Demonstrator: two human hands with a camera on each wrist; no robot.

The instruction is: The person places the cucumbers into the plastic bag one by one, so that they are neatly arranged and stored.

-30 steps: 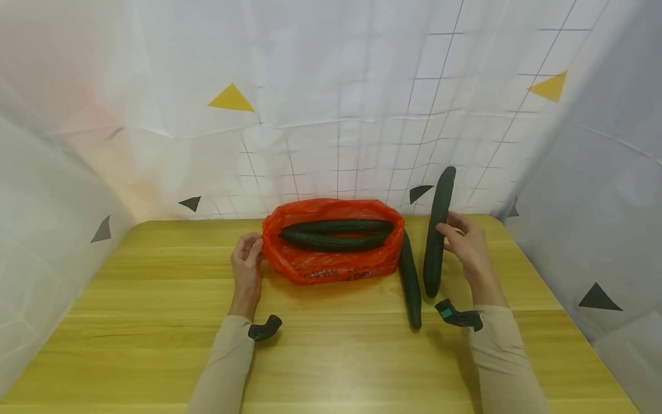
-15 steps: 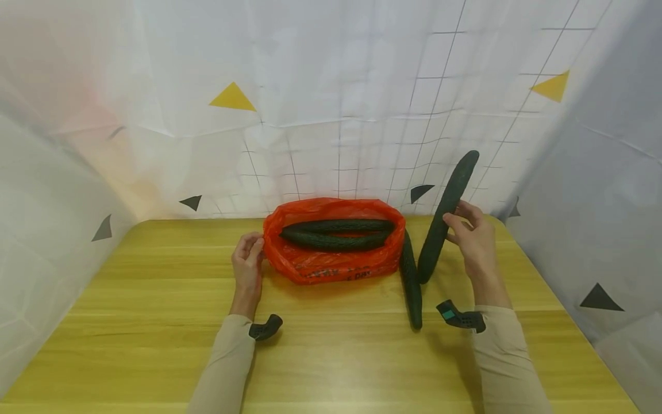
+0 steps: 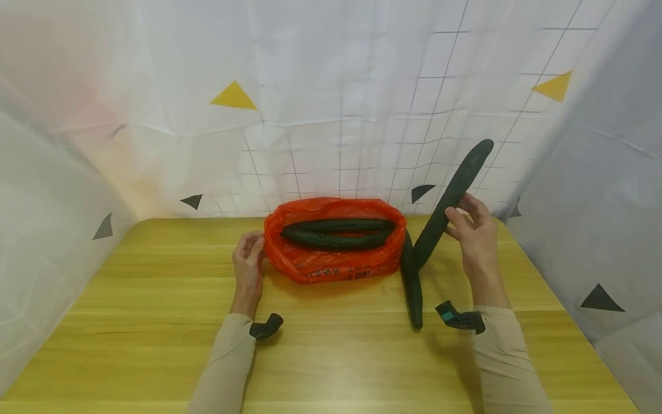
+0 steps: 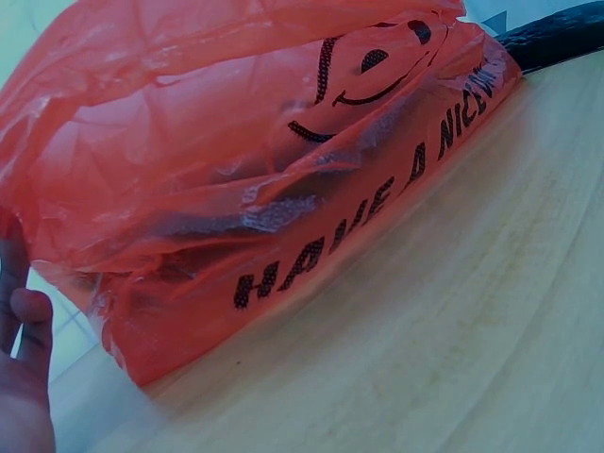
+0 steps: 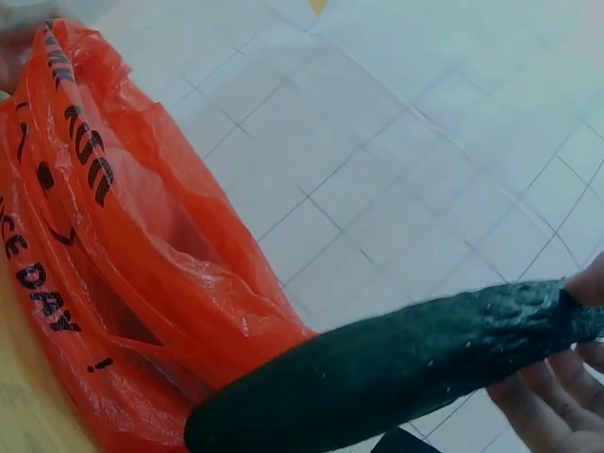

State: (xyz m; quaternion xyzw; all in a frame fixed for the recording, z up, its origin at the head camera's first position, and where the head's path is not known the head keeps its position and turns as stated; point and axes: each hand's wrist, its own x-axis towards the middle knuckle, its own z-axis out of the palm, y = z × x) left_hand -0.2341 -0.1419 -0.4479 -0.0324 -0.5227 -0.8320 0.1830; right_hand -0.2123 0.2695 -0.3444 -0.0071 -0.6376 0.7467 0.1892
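A red plastic bag (image 3: 326, 277) stands with its mouth open on the table, two cucumbers (image 3: 336, 241) lying inside it. My left hand (image 3: 248, 259) pinches the bag's left rim between thumb and fingers. My right hand (image 3: 478, 236) grips another cucumber (image 3: 457, 187) near its middle, thumb on the near side. That cucumber is raised and tilted, its upper end leaning right and its lower end close to the bag's right side. In the right wrist view the held cucumber (image 5: 377, 377) overlaps the bag. One more cucumber (image 3: 414, 299) lies against the bag's right side, partly covered by the held one.
The wooden table (image 3: 331, 356) runs under both arms. Behind it hangs a white sheet (image 3: 310, 138) with grid lines and yellow and black triangles. A grey-white side sheet (image 3: 610, 230) borders the right edge. Black camera mounts (image 3: 460, 319) sit on both wrists.
The right hand has lifted its cucumber and tilted it further, so the upper end moved up and right while the lower end moved left toward the bag. The left hand stays at the bag.
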